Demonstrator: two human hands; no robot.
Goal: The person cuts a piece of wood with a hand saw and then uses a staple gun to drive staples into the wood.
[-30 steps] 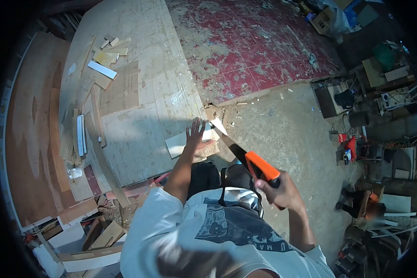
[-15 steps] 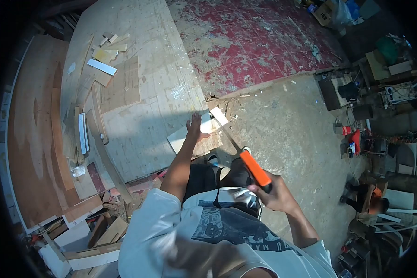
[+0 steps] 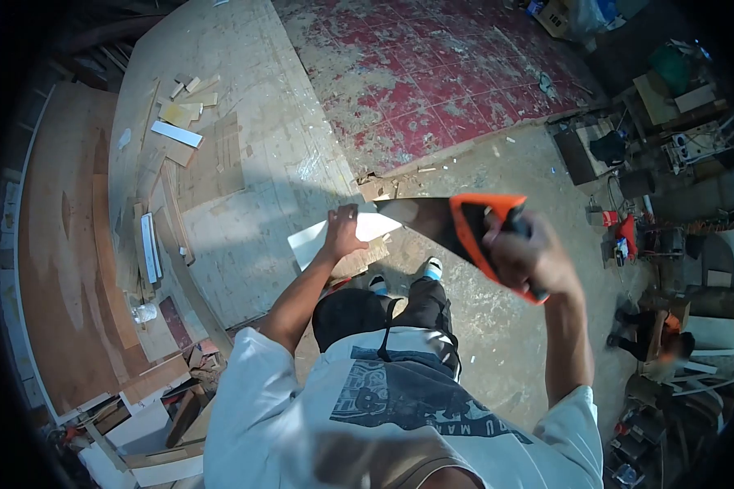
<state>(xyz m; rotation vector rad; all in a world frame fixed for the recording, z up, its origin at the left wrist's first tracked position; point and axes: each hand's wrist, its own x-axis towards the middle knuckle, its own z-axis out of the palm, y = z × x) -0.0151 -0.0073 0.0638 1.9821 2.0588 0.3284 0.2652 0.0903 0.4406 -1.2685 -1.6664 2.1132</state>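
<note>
My right hand [image 3: 530, 259] is wrapped round the orange and black handle of a hand saw [image 3: 426, 220]. The saw's blade points left, its tip at the end of a white board [image 3: 308, 242] by the table edge. On that board rests my left hand [image 3: 344, 234], thumb spread away from the fingers, pressing from above. Beneath the board's near side shows a piece of bare wood [image 3: 365, 259] with a rough edge.
The big wooden work table [image 3: 261, 220] carries offcuts, a white strip [image 3: 177, 134] and long thin slats. To its right lie a concrete floor [image 3: 497, 350] and a raised red tiled floor [image 3: 432, 90]. Another person [image 3: 656, 336] is at the far right among tools and boards.
My right hand has swung up and away from my body, turning the saw so its blade lies flatter across the view. My left hand stays on the board, its fingers less stretched.
</note>
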